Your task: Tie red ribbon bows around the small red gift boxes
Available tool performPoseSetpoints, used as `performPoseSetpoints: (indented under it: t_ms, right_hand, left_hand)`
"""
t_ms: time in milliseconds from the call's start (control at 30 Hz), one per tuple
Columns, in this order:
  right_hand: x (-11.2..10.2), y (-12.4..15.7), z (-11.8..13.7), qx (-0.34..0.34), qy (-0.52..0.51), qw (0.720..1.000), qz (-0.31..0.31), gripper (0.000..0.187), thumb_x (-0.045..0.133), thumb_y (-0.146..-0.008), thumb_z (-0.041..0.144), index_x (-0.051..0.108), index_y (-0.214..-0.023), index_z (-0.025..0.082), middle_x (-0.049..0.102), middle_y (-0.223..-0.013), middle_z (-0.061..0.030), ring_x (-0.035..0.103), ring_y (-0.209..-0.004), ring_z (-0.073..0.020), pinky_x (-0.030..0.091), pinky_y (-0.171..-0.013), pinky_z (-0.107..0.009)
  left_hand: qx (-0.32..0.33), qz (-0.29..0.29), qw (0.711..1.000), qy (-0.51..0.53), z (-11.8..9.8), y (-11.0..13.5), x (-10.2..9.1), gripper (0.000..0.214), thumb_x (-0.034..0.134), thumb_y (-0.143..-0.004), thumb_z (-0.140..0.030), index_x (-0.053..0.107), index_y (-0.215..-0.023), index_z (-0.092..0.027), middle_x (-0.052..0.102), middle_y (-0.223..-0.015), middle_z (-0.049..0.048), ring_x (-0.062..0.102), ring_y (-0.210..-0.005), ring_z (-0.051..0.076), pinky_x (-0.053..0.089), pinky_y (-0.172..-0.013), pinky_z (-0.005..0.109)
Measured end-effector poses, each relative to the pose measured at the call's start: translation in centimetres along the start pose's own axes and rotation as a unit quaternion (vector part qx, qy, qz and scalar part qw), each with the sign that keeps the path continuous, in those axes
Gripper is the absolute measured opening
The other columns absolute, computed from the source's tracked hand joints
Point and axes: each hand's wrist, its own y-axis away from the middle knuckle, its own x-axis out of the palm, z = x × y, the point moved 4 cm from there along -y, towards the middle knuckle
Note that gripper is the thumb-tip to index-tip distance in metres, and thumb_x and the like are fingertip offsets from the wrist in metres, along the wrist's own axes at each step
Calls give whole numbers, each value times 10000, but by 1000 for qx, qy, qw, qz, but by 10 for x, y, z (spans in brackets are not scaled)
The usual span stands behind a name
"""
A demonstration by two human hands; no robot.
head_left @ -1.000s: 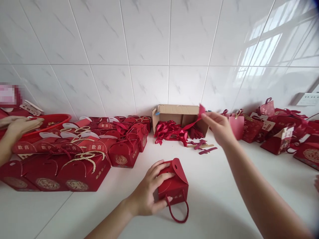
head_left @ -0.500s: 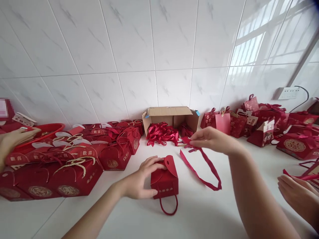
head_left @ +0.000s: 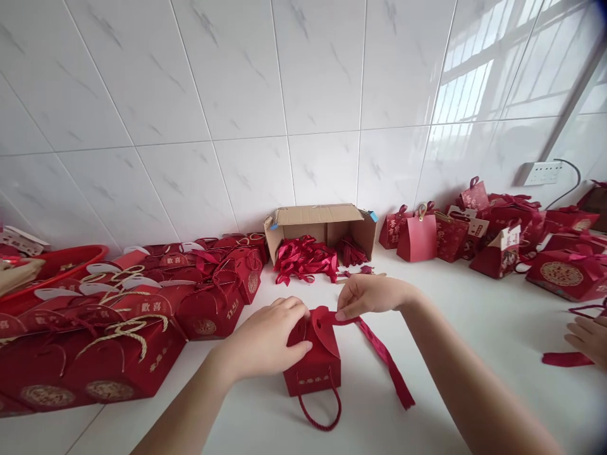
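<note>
A small red gift box [head_left: 315, 360] with a twisted cord handle stands upright in front of me. My left hand [head_left: 270, 335] grips its upper left side, thumb on the front and fingertips behind the top flap. In my right hand [head_left: 372, 296], thumb and fingers pinch a dark red ribbon [head_left: 386, 360] close to the round hole in the flap. One ribbon end reaches the flap; whether it passes through the hole I cannot tell. The other end trails down onto the table to the right of the box.
Behind stands an open cardboard box [head_left: 315, 216] with bundled red ribbons [head_left: 306, 259]. Rows of red gift boxes [head_left: 137, 354] fill the left, near a red basin [head_left: 90, 254]. Finished-looking bags and boxes [head_left: 559, 275] line the right. Another person's hand [head_left: 590, 338] holds a ribbon at the right edge.
My right hand has brought the ribbon from the back of the table down to the box's flap. My left hand stays on the box. The other person's hand at far left has mostly left view.
</note>
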Motion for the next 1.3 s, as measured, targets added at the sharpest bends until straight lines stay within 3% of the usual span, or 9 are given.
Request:
performPoseSetpoints:
  t_ms: [133,500,667,800,900,967,1033,1200,1300]
  right_hand:
    - [2,-5,-4,17,6,1000,-3,235,617,-760,330,715,-567,239,639,-556,-4,499,-503,-103,312,-484,-280]
    - [1,-5,-8,55,2,998,-1,235,598,-759,302,687,-547,252,567,-538,5,456,-512,-95,302,-504,-289]
    - [9,-17,-14,83,2,995,51,226,653,-710,370,673,-569,194,593,-560,7,500,-568,-117,350,-539,-262]
    - [11,-20,-19,94,27,993,64,262,637,-734,413,671,-649,168,620,-625,0,499,-581,-113,340,-517,-241]
    - [5,-16,-18,98,72,992,-18,325,634,-736,505,684,-799,190,670,-799,-33,563,-712,-161,398,-584,-261]
    - [1,-15,-13,82,84,989,-87,367,638,-733,530,679,-925,220,668,-988,-50,576,-898,-207,435,-715,-294]
    - [5,-17,-8,51,74,991,-97,345,624,-760,505,677,-973,238,644,-1083,-44,558,-990,-220,426,-802,-315]
    - [13,-22,1,-5,-29,997,-66,243,617,-790,421,668,-795,183,628,-783,-7,547,-721,-142,409,-663,-275]
    - [4,-15,11,-40,-109,987,-108,281,640,-774,442,615,-713,168,527,-635,38,444,-578,-90,344,-556,-240]
  left_hand:
    - [-24,-1,999,44,-2,-3,6,267,498,-816,-418,596,-994,-244,611,-1026,37,598,-891,232,464,-715,325]
    - [-19,-10,990,139,5,-8,11,213,500,-823,-385,604,-965,-265,619,-1068,11,598,-953,208,484,-787,312]
    - [-11,-29,990,137,5,-16,16,226,474,-828,-356,620,-953,-237,545,-1263,48,537,-1128,258,461,-906,351]
    - [-12,-44,987,157,2,-20,14,153,458,-816,-296,586,-802,-212,583,-1198,63,584,-1031,247,488,-857,360]
    - [-12,-59,982,179,-1,-20,12,136,468,-815,-305,556,-768,-211,594,-1166,50,587,-1011,235,484,-873,366]
    - [-18,-67,977,201,-1,-20,10,146,471,-821,-319,542,-747,-215,590,-1168,33,571,-1053,237,472,-901,371]
    - [-28,-94,968,230,0,-22,7,134,474,-825,-317,544,-761,-223,579,-1198,22,533,-1134,247,451,-941,374]
    - [-47,-173,949,261,5,-18,-7,152,469,-852,-364,560,-884,-247,571,-1233,15,495,-1194,225,403,-1000,357]
    - [-74,-145,968,189,10,-8,-12,276,492,-826,-473,564,-990,-264,616,-1136,30,584,-1045,235,473,-865,340]
